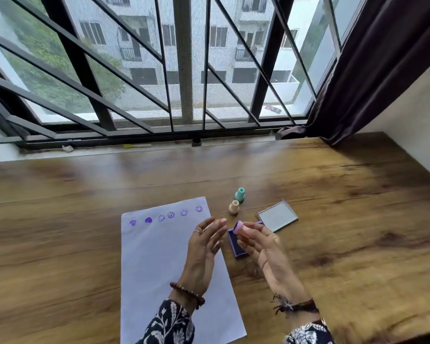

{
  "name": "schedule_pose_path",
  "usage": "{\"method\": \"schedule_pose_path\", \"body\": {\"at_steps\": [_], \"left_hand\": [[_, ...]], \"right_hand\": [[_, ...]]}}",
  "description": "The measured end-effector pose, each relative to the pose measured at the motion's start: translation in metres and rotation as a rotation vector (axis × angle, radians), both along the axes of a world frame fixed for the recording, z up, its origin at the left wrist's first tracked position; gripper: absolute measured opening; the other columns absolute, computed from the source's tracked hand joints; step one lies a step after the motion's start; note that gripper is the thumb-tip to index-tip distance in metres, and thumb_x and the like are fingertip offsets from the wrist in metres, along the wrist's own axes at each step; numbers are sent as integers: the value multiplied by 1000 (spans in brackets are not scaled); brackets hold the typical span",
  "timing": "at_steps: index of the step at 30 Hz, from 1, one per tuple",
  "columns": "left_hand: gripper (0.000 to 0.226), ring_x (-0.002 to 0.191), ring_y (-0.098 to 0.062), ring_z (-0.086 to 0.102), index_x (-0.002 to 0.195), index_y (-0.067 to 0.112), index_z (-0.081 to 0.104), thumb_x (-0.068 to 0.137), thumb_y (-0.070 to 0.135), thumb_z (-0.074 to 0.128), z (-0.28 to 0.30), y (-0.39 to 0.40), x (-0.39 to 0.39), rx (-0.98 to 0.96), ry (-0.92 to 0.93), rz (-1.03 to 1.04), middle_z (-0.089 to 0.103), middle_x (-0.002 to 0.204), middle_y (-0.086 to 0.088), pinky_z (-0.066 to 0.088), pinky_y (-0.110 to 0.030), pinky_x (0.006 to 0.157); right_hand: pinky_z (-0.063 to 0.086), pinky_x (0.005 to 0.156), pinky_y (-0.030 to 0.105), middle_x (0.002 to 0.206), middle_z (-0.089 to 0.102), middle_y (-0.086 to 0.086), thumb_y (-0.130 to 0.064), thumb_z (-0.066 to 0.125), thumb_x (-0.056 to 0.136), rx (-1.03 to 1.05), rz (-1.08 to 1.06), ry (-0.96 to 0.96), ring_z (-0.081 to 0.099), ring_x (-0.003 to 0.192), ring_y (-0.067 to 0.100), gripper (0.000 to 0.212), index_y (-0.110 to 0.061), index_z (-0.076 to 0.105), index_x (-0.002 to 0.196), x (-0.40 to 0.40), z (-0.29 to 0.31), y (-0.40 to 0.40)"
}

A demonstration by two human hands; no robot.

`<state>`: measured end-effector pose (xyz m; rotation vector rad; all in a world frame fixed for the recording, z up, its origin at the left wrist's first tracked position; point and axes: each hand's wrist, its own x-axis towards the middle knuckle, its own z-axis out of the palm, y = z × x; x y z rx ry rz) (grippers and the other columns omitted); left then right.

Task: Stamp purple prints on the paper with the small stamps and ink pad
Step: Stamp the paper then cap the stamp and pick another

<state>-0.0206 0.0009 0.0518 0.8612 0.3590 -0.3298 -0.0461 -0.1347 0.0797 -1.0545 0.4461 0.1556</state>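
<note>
A white sheet of paper [164,256] lies on the wooden table, with a row of purple prints along its top edge: two hearts and several smiley faces. My right hand [263,247] holds a small pink stamp [243,228], its purple inked face turned left, just above the open purple ink pad [236,244]. My left hand [204,247] hovers over the paper's right edge with fingers apart, holding nothing, a short gap from the stamp. A teal stamp [240,194] and a cream stamp [233,207] stand upright behind the pad.
The ink pad's clear lid [277,216] lies to the right of the pad. The wooden table [345,219] extends wide on both sides. A barred window runs along the far edge, and a dark curtain [382,70] hangs at the right.
</note>
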Motion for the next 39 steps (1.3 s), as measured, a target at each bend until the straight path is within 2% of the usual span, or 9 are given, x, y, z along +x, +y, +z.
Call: {"method": "schedule_pose_path", "body": {"at_steps": [4,11,14,17,22,27,30,35,39], "left_hand": [[28,93,-13,65,101,17,60,74,23,64,5,-3,-10,-42,11,-98,73,100,-4,46,-29,78],[27,98,-11,61,105,19,64,78,27,61,12,-3,-13,47,-30,-150,70,105,0,46,-31,79],[32,93,-8,61,101,22,67,71,33,64,17,-6,-15,159,-63,-161,71,99,5,45,-29,75],[33,103,-11,58,104,23,68,75,37,61,19,-8,-16,242,-100,-188,70,108,5,44,-31,79],[32,106,-11,54,107,23,67,82,41,56,18,-2,-12,252,-109,-346,66,112,2,40,-32,85],[35,95,-7,56,104,23,69,78,43,60,18,-3,-8,262,-123,-380,69,94,9,39,-32,84],[32,94,-4,60,103,23,69,77,40,62,18,-4,-4,276,-129,-384,71,96,8,41,-28,77],[23,96,-5,63,101,22,70,81,32,62,15,-6,4,336,-172,-365,73,100,3,43,-27,76],[24,97,-10,64,101,19,70,80,28,63,12,-9,10,343,-264,-298,73,103,-1,50,-16,70]], "right_hand": [[57,66,20,87,75,10,-7,68,77,-65,3,-21,71,79,17,21,-3,66,97,-4,3,12],[53,84,35,95,73,12,-12,70,78,-271,-25,-84,68,95,25,12,-16,71,90,-6,1,12],[53,77,29,92,74,5,-18,74,74,-352,-25,-118,68,94,18,14,-20,71,88,-8,3,12],[53,73,25,90,75,0,-28,75,71,-435,-11,-153,69,91,11,16,-25,70,87,-10,4,10],[56,72,21,87,75,-6,-33,75,71,-643,1,-242,68,87,3,15,-31,70,85,-10,8,2],[54,75,15,93,72,-9,-15,74,74,-840,34,-316,66,90,1,25,-36,68,85,-9,12,-4],[54,76,14,93,69,-13,-13,73,75,-914,50,-336,64,91,-1,32,-42,65,85,-8,14,-8],[52,72,10,89,71,-14,-21,73,74,-855,27,-343,63,90,-4,23,-41,69,84,-4,14,-9],[56,66,16,79,76,-7,-35,74,69,-619,-10,-270,71,79,7,19,-25,75,85,8,9,-13]]}}
